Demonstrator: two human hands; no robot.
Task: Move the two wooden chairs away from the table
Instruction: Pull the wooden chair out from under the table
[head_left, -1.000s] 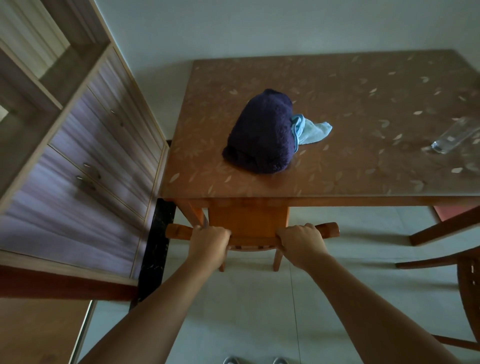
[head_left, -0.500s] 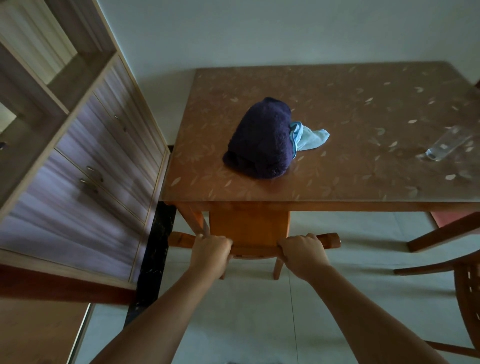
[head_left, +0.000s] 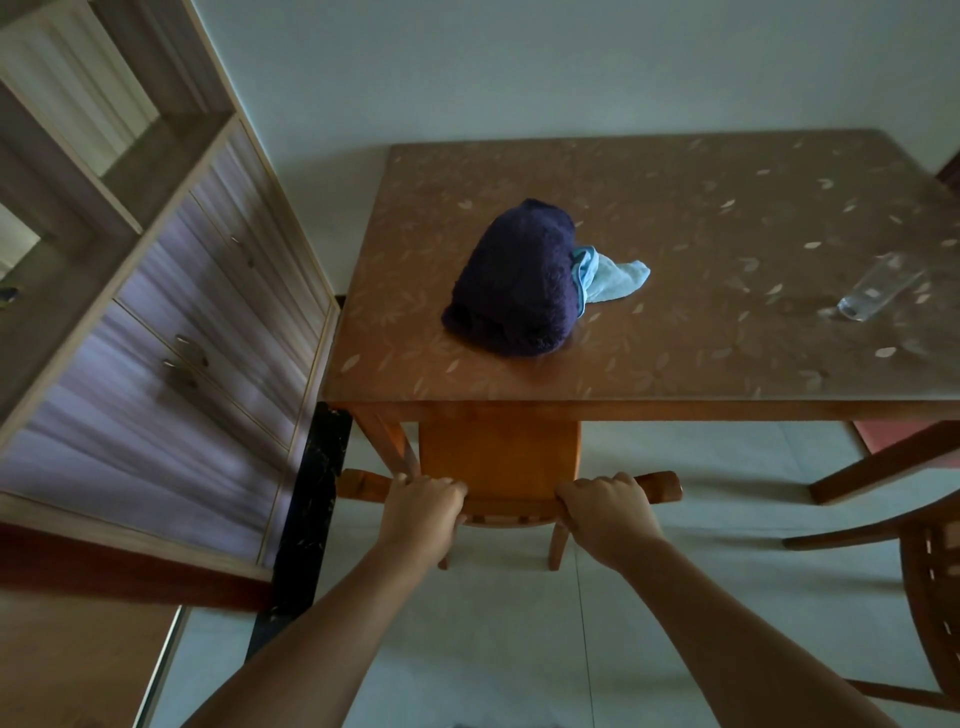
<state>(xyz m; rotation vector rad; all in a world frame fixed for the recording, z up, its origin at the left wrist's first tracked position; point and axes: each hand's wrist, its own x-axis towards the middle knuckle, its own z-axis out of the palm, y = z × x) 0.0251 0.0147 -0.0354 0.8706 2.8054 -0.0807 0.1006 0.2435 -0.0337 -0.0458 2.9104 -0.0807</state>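
Observation:
A wooden chair (head_left: 498, 457) stands at the near edge of the wooden table (head_left: 675, 374), its orange seat partly under the tabletop. My left hand (head_left: 423, 512) grips the left part of the chair's top rail. My right hand (head_left: 605, 512) grips the right part of the same rail. A second wooden chair (head_left: 930, 566) stands at the right edge of view, beside the table's right end; only part of its back and a leg show.
A purple-fronted drawer cabinet (head_left: 171, 338) with shelves above stands close on the left. On the table lie a dark purple towel (head_left: 517, 275), a light blue cloth (head_left: 608, 273) and a fallen clear glass (head_left: 878, 293). Pale tiled floor stretches toward me.
The chair has slid back out from under the table toward me, showing more of its seat. Both hands kept their grip on the top rail.

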